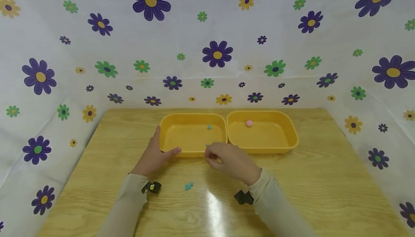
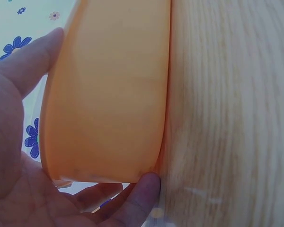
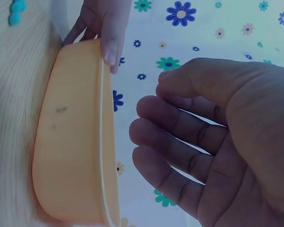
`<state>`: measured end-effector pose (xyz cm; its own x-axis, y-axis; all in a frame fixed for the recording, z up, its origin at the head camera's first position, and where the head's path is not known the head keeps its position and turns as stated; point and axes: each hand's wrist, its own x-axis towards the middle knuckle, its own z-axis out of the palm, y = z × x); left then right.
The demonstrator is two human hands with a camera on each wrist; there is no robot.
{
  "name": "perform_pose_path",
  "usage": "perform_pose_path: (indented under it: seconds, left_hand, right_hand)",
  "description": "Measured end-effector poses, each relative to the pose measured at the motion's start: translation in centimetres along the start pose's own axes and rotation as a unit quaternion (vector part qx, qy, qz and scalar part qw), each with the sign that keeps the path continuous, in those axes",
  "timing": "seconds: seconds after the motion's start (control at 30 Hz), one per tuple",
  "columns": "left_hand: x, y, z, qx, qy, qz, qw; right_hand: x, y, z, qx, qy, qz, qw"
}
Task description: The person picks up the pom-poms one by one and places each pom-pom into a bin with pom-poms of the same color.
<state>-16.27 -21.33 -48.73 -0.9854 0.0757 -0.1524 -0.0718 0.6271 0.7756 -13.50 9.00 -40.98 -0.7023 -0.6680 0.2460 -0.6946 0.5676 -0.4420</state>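
Note:
My left hand (image 1: 152, 156) grips the left corner of the left yellow tray (image 1: 181, 154), thumb along the front and fingers on the left side; in the left wrist view the tray's wall (image 2: 109, 94) lies between thumb and fingers. At the same tray's front right, my right hand (image 1: 231, 161) hovers by the rim. Its fingers (image 3: 154, 132) are loosely bent, with nothing visible between them. One small blue ball (image 1: 209, 127) lies inside this tray toward the back right; another blue ball (image 1: 206, 144) shows just beyond the right fingertips, partly hidden.
A small cluster of blue balls (image 1: 188, 186) lies on the wooden table (image 1: 175, 211) between my forearms. The right yellow tray (image 1: 266, 151) stands against the left one and holds a pink ball (image 1: 249, 123). Flower-printed cloth (image 1: 181, 31) surrounds the back and sides.

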Motion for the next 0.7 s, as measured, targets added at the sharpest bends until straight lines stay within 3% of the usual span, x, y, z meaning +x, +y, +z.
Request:
perform_pose_path:
  seconds: [0.47,0.7]
  left_hand:
    - [0.0,0.2,-0.1,-0.010,-0.001,0.005,0.9999]
    - [0.2,0.3,0.0,-0.016,0.002,0.006,0.9998]
  right_hand:
    - [-0.3,-0.3,1.2,-0.007,-0.035,-0.003,0.999]
    - [0.0,-1.0,3.1,-0.032,-0.039,-0.061,0.997]
